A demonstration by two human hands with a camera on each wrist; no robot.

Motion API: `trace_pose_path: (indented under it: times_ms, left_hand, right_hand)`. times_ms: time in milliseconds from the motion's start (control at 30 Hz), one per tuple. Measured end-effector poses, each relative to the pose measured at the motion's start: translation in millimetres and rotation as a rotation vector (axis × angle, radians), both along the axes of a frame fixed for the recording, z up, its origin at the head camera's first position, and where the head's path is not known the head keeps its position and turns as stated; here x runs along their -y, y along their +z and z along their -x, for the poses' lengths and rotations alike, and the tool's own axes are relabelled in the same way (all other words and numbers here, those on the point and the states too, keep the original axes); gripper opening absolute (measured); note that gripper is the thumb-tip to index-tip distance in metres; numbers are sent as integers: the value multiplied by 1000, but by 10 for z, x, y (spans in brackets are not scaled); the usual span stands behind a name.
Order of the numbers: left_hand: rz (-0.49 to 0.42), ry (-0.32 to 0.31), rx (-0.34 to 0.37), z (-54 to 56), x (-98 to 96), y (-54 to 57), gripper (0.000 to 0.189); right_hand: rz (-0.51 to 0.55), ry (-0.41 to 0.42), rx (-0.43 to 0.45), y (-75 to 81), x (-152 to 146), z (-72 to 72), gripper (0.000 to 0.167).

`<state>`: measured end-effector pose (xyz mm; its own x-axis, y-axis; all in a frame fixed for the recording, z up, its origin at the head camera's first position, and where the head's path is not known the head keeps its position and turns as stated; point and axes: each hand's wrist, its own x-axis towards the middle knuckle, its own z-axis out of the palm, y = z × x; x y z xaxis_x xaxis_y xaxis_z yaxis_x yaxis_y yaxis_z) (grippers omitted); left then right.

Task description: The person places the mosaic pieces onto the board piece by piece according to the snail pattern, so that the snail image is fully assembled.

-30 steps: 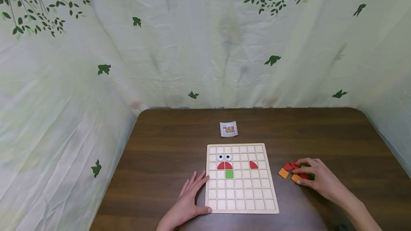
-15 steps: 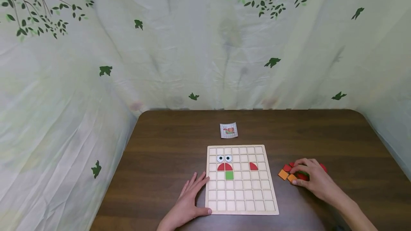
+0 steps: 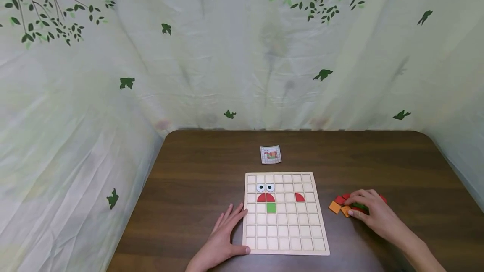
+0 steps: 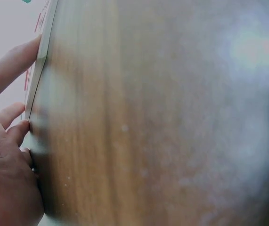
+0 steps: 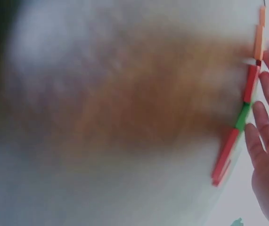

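Observation:
A pale gridded board (image 3: 283, 232) lies on the table. My left hand (image 3: 221, 240) rests along its left edge, thumb near the lower corner, fingers spread. Set in the board are two eye tiles (image 3: 261, 188), red quarter-round tiles (image 3: 300, 197) and a green square tile (image 3: 271, 207). To the right, my right hand (image 3: 374, 213) arches over a loose group of tiles, with its thumb at an orange tile (image 3: 345, 211). Another orange tile (image 3: 334, 207), red tiles (image 3: 339, 200) and a green tile (image 5: 242, 116) lie around it. The hand hides part of the group.
A small picture card (image 3: 270, 154) with a coloured figure on a grid lies beyond the board. The brown wooden table (image 3: 204, 158) has a pale leaf-printed curtain (image 3: 242, 53) behind it and at its sides.
My right hand has shifted slightly left over the tiles, and the orange tile at its thumb has moved a little left. The left hand stays at the board's edge.

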<state>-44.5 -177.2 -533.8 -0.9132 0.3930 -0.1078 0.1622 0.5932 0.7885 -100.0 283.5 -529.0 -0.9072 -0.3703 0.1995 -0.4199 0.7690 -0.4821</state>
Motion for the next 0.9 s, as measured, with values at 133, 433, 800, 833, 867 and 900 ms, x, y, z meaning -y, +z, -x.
trace_pose_path:
  times_ms: [133,433,800,833,867,900]
  left_hand:
    - [-1,2,11,-3,-1,-4,94]
    - [11,11,30,8,-5,-25,95]
    - [11,7,23,16,2,-27,95]
    - [12,6,23,15,2,-27,95]
    - [12,5,23,14,3,-27,95]
    - [11,5,25,14,3,-25,95]
  right_hand:
    - [-25,18,19,18,-25,14,32]
    - [-38,28,25,15,35,38,30]
    - [-6,17,100,80,108,42,33]
    - [3,6,107,87,113,37,33]
    - [10,-4,114,97,120,32,33]
    - [16,-13,121,105,129,30,32]
